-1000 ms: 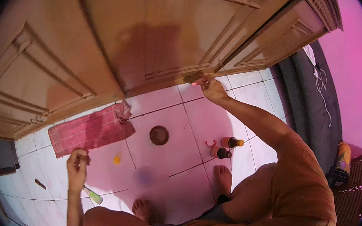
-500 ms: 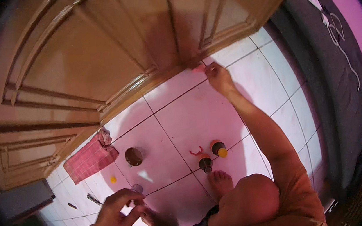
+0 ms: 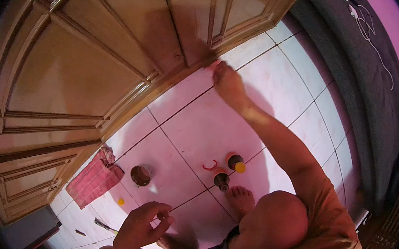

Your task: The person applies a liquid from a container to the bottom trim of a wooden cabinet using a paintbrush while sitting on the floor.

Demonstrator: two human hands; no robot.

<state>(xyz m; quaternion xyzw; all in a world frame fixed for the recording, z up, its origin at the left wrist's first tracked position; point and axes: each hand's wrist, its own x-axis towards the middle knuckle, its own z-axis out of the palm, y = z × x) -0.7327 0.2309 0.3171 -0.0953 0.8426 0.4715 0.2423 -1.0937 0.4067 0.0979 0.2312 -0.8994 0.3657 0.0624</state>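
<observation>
My right hand (image 3: 227,80) reaches out to the foot of the brown wooden cabinet (image 3: 82,69), its fingers closed. A small pinkish-red patch shows at the fingertips; what it is, I cannot make out. Bent over my left knee, my left hand (image 3: 139,224) has its thumb and fingers curled but apart, and I see nothing held in it. In front of me on the tiles stand an open dark bottle (image 3: 221,180) and a dark bottle with a yellow cap (image 3: 236,163). A red ring-like piece (image 3: 209,165) lies beside them. Farther left stands a cup of brown liquid (image 3: 141,175).
A folded pink checked cloth (image 3: 93,179) lies along the cabinet's foot. Near it are a yellow cap (image 3: 121,201) and a knife-like tool (image 3: 104,225). My bare right foot (image 3: 240,197) is close to the bottles. At right, a dark grey mattress-like block (image 3: 370,82) carries a white cable (image 3: 376,47).
My right hand has shifted slightly left along the cabinet's foot. My left hand has moved a little right, covering a small pale object seen beside it earlier. The view has shifted slightly.
</observation>
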